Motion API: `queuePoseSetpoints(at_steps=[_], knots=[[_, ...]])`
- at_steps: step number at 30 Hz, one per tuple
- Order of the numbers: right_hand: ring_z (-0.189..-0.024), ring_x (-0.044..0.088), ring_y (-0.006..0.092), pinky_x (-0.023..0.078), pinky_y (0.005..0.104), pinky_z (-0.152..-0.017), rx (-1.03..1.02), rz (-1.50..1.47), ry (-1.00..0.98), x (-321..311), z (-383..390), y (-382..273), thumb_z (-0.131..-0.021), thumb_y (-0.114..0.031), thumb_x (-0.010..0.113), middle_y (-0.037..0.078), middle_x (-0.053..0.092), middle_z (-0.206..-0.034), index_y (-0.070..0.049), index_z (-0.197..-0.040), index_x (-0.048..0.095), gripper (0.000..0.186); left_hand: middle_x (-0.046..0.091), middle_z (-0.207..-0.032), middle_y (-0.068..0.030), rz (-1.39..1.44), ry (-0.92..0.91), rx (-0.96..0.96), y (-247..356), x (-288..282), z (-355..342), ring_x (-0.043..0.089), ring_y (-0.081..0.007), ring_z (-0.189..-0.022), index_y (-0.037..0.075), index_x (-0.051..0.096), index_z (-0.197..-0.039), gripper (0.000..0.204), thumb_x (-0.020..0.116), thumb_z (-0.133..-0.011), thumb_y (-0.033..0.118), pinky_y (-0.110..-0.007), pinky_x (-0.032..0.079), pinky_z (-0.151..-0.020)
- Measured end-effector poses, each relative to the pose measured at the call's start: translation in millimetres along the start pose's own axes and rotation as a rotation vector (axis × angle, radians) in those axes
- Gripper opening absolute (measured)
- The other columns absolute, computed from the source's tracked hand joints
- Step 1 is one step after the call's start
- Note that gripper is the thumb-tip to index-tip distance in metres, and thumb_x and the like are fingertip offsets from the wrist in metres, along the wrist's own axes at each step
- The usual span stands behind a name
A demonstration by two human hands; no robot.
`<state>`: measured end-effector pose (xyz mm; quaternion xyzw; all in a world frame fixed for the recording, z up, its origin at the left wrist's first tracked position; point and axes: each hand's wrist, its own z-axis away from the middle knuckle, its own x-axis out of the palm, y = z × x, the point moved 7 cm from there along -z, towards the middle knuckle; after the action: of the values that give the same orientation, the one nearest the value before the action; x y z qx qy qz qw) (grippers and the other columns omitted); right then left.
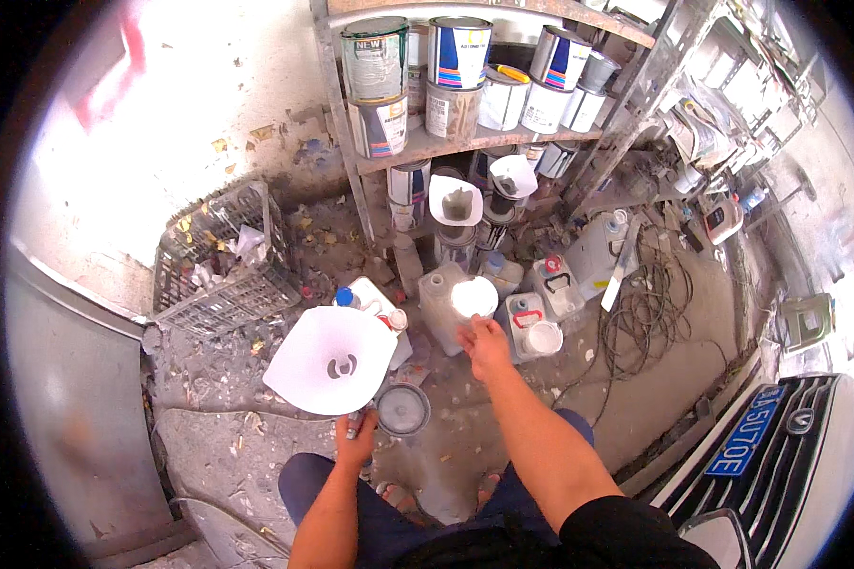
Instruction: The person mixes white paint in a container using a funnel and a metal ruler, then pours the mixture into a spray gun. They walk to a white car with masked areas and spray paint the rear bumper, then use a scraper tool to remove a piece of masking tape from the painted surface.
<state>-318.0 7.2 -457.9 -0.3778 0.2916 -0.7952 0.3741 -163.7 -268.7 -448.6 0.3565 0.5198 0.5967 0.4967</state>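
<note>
My left hand [353, 441] is closed at the lower edge of a broad white sheet [299, 356] that has a small grey curled mark near its middle. A small greyish metallic piece [355, 424] shows at its fingers; its kind is unclear. Right beside that hand is a round grey tin [403, 410], seen from above. My right hand [485, 348] reaches forward, its fingertips closed at the near edge of a bright white round lid [474, 298]. Behind the lid stands a translucent plastic jug [438, 313], partly covered by it.
Several jugs [558, 284] stand around my right hand. Ahead, a metal shelf [484, 142] carries paint cans [460, 52]. A plastic crate [223, 261] with litter sits left. Coiled cable [645, 318] lies right, near a car's front grille [778, 455].
</note>
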Motion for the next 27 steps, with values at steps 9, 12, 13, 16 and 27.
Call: queuePoseSetpoints(at_steps=[9, 12, 13, 16, 27], knots=[[-0.097, 0.059, 0.0259, 0.051, 0.0366, -0.083, -0.031, -0.085, -0.114, -7, -4, -15, -0.088, -0.016, 0.058, 0.012, 0.056, -0.101, 0.0, -0.102, 0.047, 0.024, 0.059, -0.08, -0.0018, -0.016, -0.071, 0.007, -16, 1, -2, 0.054, -0.0099, -0.073, 0.002, 0.058, -0.093, 0.012, 0.061, -0.084, 0.009, -0.027, 0.045, -0.066], [-0.095, 0.06, 0.0262, 0.051, 0.037, -0.084, -0.039, -0.056, -0.136, -6, 4, -30, -0.088, -0.014, 0.058, 0.012, 0.057, -0.101, 0.0, -0.101, 0.048, 0.021, 0.06, -0.083, -0.001, 0.031, -0.059, -0.014, -29, 0, -5, 0.054, -0.0096, -0.076, 0.002, 0.058, -0.096, 0.013, 0.062, -0.084, 0.007, -0.026, 0.045, -0.069], [-0.095, 0.06, 0.0262, 0.051, 0.0371, -0.083, -0.035, -0.049, -0.132, -6, 8, -36, -0.087, -0.013, 0.057, 0.012, 0.058, -0.101, 0.0, -0.1, 0.049, 0.02, 0.06, -0.084, -0.0011, 0.046, -0.052, -0.01, -31, 1, -6, 0.054, -0.0097, -0.077, 0.002, 0.059, -0.096, 0.014, 0.062, -0.084, 0.007, -0.026, 0.045, -0.069], [-0.093, 0.061, 0.0256, 0.051, 0.0368, -0.082, -0.032, -0.001, -0.185, 1, 23, -63, -0.088, -0.013, 0.058, 0.012, 0.06, -0.099, 0.0, -0.098, 0.05, 0.018, 0.062, -0.087, -0.002, 0.117, -0.056, -0.051, -34, 4, -9, 0.056, -0.0102, -0.078, 0.002, 0.059, -0.1, 0.018, 0.064, -0.083, 0.007, -0.027, 0.045, -0.069], [-0.088, 0.063, 0.0224, 0.054, 0.0348, -0.08, -0.072, 0.245, -0.357, 61, 107, -170, -0.09, -0.014, 0.055, 0.012, 0.063, -0.096, -0.001, -0.093, 0.053, 0.014, 0.059, -0.071, -0.0009, -0.007, -0.097, 0.072, -18, 20, -15, 0.052, -0.0078, -0.065, 0.002, 0.062, -0.085, 0.013, 0.066, -0.08, 0.014, -0.026, 0.042, -0.059]])
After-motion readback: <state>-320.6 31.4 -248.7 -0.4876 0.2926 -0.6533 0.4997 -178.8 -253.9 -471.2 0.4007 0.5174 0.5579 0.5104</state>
